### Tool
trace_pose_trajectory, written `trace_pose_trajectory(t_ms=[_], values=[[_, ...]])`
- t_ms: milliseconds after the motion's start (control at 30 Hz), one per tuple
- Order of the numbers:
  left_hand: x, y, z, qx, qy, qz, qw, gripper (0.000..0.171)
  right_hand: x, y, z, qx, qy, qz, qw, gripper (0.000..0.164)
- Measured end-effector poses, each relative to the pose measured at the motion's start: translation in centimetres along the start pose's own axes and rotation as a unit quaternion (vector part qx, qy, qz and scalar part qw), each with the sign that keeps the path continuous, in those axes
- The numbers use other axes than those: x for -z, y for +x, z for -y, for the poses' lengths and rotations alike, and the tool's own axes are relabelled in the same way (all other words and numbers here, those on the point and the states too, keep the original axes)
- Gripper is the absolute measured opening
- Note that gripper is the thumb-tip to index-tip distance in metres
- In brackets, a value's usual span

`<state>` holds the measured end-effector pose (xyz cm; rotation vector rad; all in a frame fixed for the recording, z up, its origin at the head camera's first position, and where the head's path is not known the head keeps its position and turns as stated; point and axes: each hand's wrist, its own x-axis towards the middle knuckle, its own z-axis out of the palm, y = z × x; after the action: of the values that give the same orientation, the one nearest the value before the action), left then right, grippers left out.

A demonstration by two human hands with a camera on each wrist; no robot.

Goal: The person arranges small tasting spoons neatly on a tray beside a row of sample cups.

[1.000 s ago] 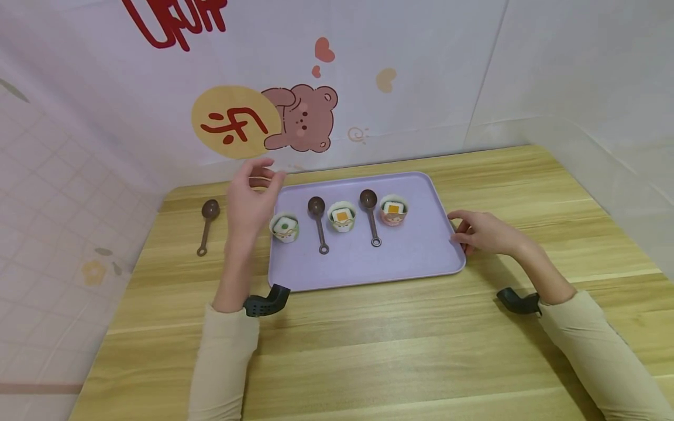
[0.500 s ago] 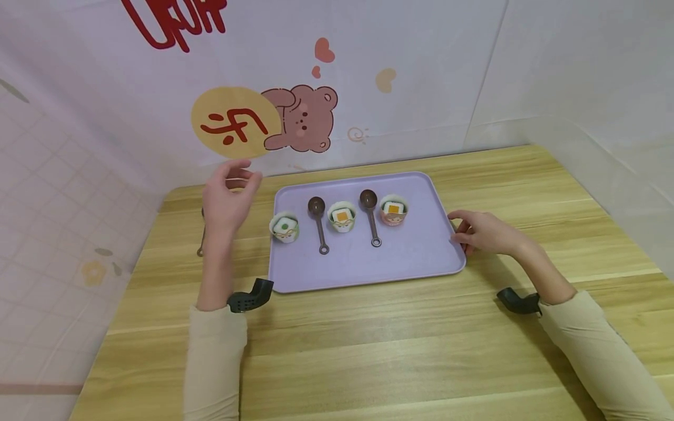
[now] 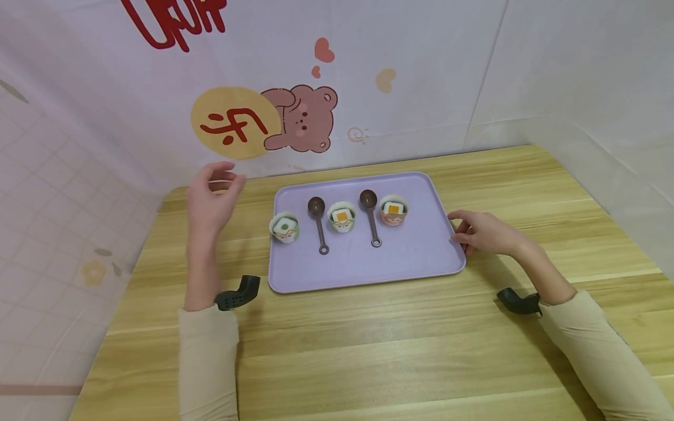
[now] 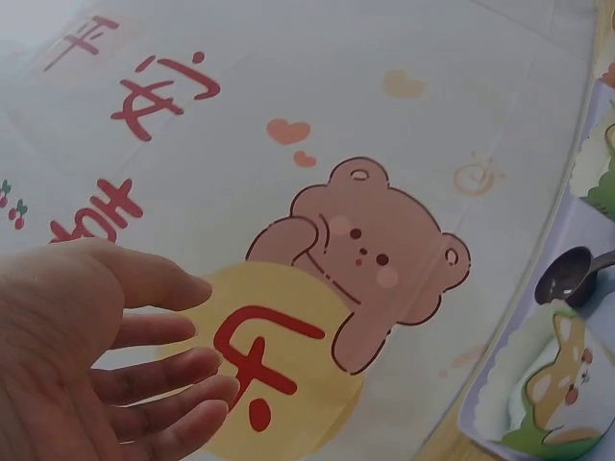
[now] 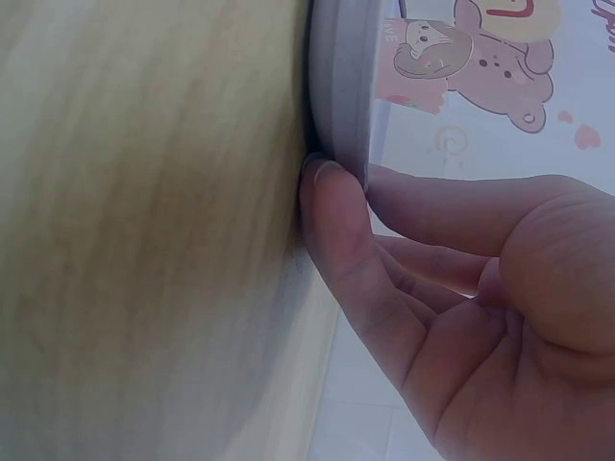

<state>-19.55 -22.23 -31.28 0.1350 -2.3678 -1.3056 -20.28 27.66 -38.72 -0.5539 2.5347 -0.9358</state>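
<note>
My left hand [image 3: 207, 199] is in the air left of the tray, fingers loosely bent and nothing in them; the left wrist view shows the same bare hand [image 4: 115, 355]. The right hand [image 3: 485, 233] grips the right rim of a lilac tray [image 3: 400, 257]. In the right wrist view its fingers [image 5: 338, 216] are right at the tray edge [image 5: 341, 106]. On the tray stand a green paper cup [image 3: 286, 235], another light cup [image 3: 342, 224] and a pink cup [image 3: 394, 219], each holding a white square piece. Brown measuring spoons lie between them, a left one [image 3: 319, 225] and a right one [image 3: 371, 216].
The wood-grain table [image 3: 379, 345] extends around the tray. Behind it rises a pale wall sheet printed with a bear [image 3: 308, 120] and hearts. A tiled-pattern sheet [image 3: 58, 234] stands at the left side.
My left hand has moved left, away from the tray, and now covers the brown measuring spoon on the table there. The right hand and the tray have stayed still.
</note>
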Motion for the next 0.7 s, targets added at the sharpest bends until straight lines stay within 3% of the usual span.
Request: trace_pose_trajectory(t_ms=[333, 700], values=[[1.6, 0.3, 1.6, 0.024, -0.012, -0.003, 0.9996, 0.039, -0.1, 0.0, 0.2, -0.002, 0.001, -0.001, 1.000, 0.050], [2.3, 0.6, 3.2, 0.034, 0.024, 0.006, 0.9991, 0.044, -0.1, 0.0, 0.2, -0.002, 0.000, -0.002, 1.000, 0.050]])
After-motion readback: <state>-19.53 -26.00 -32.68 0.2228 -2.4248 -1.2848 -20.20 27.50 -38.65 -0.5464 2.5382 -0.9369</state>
